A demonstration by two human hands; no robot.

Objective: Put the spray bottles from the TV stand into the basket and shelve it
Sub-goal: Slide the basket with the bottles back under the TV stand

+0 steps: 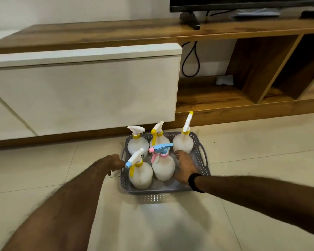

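Observation:
A grey perforated basket (201, 160) stands on the tiled floor in front of the TV stand (101, 33). Several white spray bottles stand upright inside it. One at the near left has a blue-tipped nozzle (140, 175), and one in the near middle has a blue and pink trigger (163, 168). Three more with yellow collars fill the back row (183, 143). My left hand (113, 163) is curled against the basket's left rim by its handle. My right hand (185, 168) lies palm down over the right side of the basket, beside the blue and pink bottle, holding nothing.
The stand's white drawer front (83, 91) rises right behind the basket. To its right is an open wooden shelf (212, 98) with a black cable and a scrap of white paper. A TV (243, 4) stands on top. Pale floor tiles surround the basket.

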